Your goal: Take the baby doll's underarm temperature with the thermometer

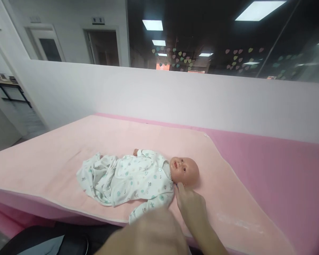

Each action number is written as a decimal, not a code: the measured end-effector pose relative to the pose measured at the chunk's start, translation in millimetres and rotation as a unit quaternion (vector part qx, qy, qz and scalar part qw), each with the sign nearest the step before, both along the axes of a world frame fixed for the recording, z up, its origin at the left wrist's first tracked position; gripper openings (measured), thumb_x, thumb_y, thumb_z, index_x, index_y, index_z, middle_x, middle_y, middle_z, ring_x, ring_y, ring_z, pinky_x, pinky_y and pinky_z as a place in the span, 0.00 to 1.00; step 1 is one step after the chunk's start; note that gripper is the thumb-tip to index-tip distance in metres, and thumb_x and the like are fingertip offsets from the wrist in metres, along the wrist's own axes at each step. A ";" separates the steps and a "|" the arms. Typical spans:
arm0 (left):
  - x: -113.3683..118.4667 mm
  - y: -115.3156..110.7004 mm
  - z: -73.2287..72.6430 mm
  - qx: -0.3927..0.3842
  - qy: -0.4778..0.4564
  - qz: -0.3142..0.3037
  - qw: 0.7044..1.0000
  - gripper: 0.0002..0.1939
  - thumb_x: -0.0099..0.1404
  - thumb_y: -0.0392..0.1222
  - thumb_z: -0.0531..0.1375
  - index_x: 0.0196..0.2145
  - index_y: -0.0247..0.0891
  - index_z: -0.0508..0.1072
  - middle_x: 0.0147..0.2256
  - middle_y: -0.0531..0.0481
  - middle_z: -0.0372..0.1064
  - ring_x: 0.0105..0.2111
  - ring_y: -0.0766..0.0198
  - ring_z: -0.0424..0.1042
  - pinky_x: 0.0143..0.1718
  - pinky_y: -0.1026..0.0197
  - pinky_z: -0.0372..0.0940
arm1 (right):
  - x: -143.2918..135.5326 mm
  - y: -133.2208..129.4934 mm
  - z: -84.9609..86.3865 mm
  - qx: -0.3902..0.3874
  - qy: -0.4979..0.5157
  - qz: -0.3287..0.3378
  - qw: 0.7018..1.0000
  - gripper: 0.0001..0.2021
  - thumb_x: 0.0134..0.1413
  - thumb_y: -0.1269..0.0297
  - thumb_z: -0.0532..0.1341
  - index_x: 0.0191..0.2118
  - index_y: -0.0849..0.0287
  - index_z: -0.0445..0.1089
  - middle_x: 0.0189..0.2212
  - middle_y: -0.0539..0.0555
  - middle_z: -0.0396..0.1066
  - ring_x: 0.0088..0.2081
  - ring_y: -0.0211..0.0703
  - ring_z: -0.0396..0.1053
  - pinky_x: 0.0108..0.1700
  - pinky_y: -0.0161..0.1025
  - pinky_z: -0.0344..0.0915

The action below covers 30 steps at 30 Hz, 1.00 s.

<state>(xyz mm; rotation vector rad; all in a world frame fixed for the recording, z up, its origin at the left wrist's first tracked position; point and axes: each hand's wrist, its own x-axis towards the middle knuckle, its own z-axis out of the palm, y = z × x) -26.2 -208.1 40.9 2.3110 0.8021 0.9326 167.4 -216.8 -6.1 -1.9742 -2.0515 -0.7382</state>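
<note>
A bald baby doll (184,170) lies on its back with its head to the right. It wears a white romper (140,175) with small green and grey prints, whose lower part is bunched at the left. One small doll hand (135,152) shows at the far sleeve. Beside the doll's neck and collar, my right hand (192,205) has its fingers drawn together; what they pinch is hidden. My left hand (155,230) is blurred, close to the camera in front of the near sleeve (151,206). Its fingers are out of sight.
Under the doll a peach mat (69,148) covers a pink surface (268,166). Behind it runs a white low wall (175,95) with dark glass above. At the bottom left a black item (74,239) lies close to me.
</note>
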 end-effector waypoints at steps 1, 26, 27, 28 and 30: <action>4.7 14.2 1.2 0.006 -0.006 0.009 1.000 0.14 0.65 0.49 0.49 0.35 0.47 0.74 0.34 0.46 0.70 0.39 0.56 0.68 0.38 0.52 0.64 | -3.4 8.1 4.4 0.023 0.016 0.029 0.999 0.08 0.54 0.77 0.53 0.26 0.59 0.61 0.16 0.48 0.64 0.19 0.37 0.65 0.20 0.33 0.44; 25.8 105.3 -46.0 -0.041 -0.053 0.140 0.988 0.14 0.66 0.44 0.51 0.35 0.42 0.76 0.29 0.50 0.72 0.34 0.60 0.67 0.42 0.55 0.57 | -32.4 88.2 55.1 -0.134 -0.073 0.162 0.975 0.12 0.38 0.85 0.56 0.20 0.60 0.66 0.21 0.53 0.68 0.22 0.41 0.65 0.20 0.34 0.45; 25.7 105.3 -46.1 -0.042 -0.044 0.143 0.988 0.14 0.66 0.44 0.50 0.35 0.42 0.76 0.29 0.50 0.72 0.34 0.60 0.67 0.43 0.55 0.57 | -31.3 89.0 52.9 -0.132 -0.071 0.169 0.974 0.12 0.40 0.84 0.56 0.20 0.60 0.66 0.21 0.52 0.68 0.21 0.41 0.65 0.20 0.34 0.45; 25.6 105.2 -46.4 -0.042 -0.036 0.145 0.988 0.15 0.66 0.44 0.50 0.35 0.41 0.76 0.29 0.50 0.72 0.34 0.60 0.67 0.43 0.55 0.56 | -30.7 89.7 50.0 -0.124 -0.067 0.174 0.975 0.11 0.42 0.83 0.55 0.20 0.60 0.65 0.21 0.53 0.68 0.21 0.41 0.65 0.21 0.34 0.45; 25.2 105.0 -47.3 -0.042 -0.026 0.150 0.988 0.15 0.66 0.44 0.50 0.36 0.41 0.76 0.30 0.49 0.72 0.35 0.60 0.67 0.44 0.55 0.56 | -30.6 90.3 43.4 -0.108 -0.057 0.180 0.976 0.10 0.45 0.81 0.55 0.21 0.60 0.65 0.21 0.53 0.67 0.21 0.40 0.64 0.21 0.35 0.45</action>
